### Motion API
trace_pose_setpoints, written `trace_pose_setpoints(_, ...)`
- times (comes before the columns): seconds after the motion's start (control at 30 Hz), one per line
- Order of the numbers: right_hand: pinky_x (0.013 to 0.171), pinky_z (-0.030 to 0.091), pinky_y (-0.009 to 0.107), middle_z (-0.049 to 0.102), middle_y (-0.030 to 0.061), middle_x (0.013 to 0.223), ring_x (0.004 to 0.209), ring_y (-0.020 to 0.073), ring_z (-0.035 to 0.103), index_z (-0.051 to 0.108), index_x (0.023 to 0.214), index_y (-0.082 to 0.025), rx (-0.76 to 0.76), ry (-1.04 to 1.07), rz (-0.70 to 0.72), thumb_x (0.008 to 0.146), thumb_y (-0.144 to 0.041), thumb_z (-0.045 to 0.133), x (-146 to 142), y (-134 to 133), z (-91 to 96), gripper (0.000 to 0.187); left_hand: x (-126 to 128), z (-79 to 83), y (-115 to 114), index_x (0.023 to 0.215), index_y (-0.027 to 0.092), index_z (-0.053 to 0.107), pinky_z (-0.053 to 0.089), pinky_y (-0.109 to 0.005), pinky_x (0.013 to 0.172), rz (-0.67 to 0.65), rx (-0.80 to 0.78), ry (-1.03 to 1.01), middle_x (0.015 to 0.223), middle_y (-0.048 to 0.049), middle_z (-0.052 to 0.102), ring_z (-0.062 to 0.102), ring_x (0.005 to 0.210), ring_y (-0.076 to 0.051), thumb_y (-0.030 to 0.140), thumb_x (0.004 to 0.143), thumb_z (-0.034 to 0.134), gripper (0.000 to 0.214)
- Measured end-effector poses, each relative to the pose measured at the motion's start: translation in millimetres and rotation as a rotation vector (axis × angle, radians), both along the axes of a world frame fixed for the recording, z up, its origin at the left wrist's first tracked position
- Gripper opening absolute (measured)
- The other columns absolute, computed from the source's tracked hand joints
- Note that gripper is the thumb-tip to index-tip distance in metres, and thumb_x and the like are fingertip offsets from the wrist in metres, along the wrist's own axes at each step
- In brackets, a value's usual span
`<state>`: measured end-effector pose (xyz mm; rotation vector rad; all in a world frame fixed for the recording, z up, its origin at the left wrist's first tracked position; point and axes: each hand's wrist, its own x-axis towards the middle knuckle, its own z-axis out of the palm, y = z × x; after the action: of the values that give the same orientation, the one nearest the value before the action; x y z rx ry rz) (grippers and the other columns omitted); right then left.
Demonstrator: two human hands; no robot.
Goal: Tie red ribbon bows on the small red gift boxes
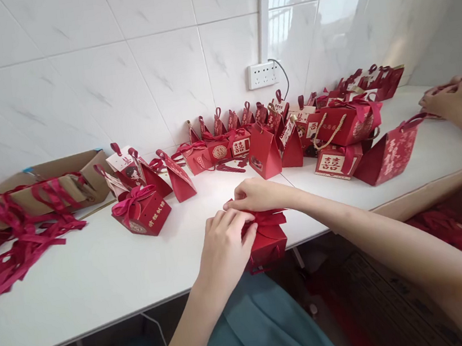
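A red gift box (269, 244) sits at the table's front edge, close to my body. A red ribbon (277, 218) lies across its top, one end sticking out to the right. My left hand (228, 240) is on the box's left side, thumb and fingers closed on the ribbon. Reaching over the top from behind, my right hand (259, 195) pinches the ribbon near my left fingers. The fingers hide the knot area and much of the lid. Left of them stands a red box with a pink bow (141, 213).
Several red gift boxes (265, 154) line the table (99, 270) by the wall. A cardboard box (95, 176) with loose ribbons (24, 251) is at left. Another person's hands (448, 97) work at far right. A power strip (263, 75) is on the wall.
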<state>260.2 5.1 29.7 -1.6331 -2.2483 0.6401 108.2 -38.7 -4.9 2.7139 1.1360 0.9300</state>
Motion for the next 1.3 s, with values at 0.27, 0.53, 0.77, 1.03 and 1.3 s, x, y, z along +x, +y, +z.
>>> trace_pose_setpoints(0.27,0.053,0.038,0.021,0.068,0.0068,0.071,0.065,0.0149,0.058,0.068,0.067,-0.013,-0.006,-0.040,0.100,0.069,-0.024,0.058,-6.0,9.3,8.6,0.016,1.5,-1.0,-3.4,0.089,0.020,0.060,0.042,-0.035,0.074,0.012,0.072,0.054,0.086,-0.0020,0.065,0.056,0.083,-0.019,0.017,0.086,0.052,0.009)
trace_pose_setpoints(0.53,0.059,0.039,0.022,0.065,0.0005,0.070,0.064,0.0111,0.052,0.068,0.076,-0.013,-0.235,0.355,0.191,0.075,-0.029,0.059,4.8,16.3,5.2,0.018,1.0,-2.1,-0.7,0.092,0.020,0.059,0.045,-0.035,0.078,-0.019,-0.051,-0.015,0.091,-0.0013,0.066,0.057,0.085,-0.018,0.016,0.086,0.051,0.011)
trace_pose_setpoints(0.77,0.066,0.042,0.023,0.067,0.0030,0.081,0.074,0.0132,0.057,0.068,0.084,-0.014,-0.134,0.292,0.121,0.077,-0.023,0.059,9.3,18.7,-4.0,0.015,1.3,0.6,3.3,0.090,0.020,0.060,0.046,-0.037,0.078,-0.019,-0.158,-0.027,0.091,-0.0016,0.066,0.058,0.086,-0.019,0.016,0.085,0.052,0.011)
trace_pose_setpoints(1.03,0.063,0.046,0.030,0.067,0.0117,0.073,0.068,0.0201,0.062,0.068,0.069,-0.011,-0.466,0.122,-0.063,0.078,-0.070,0.040,68.1,-15.8,-1.1,0.066,2.0,1.5,4.1,0.090,0.020,0.060,0.046,-0.037,0.078,-0.026,-0.233,-0.031,0.089,-0.0012,0.065,0.058,0.085,-0.018,0.015,0.086,0.050,0.012)
trace_pose_setpoints(1.3,0.066,0.045,0.027,0.062,0.0048,0.074,0.071,0.0146,0.058,0.059,0.072,-0.014,-0.449,0.404,-0.043,0.074,-0.054,0.060,73.4,-32.1,-7.5,0.040,2.6,1.4,4.0,0.092,0.021,0.059,0.045,-0.037,0.079,-0.024,-0.249,-0.051,0.091,-0.0015,0.066,0.059,0.087,-0.018,0.016,0.086,0.048,0.013)
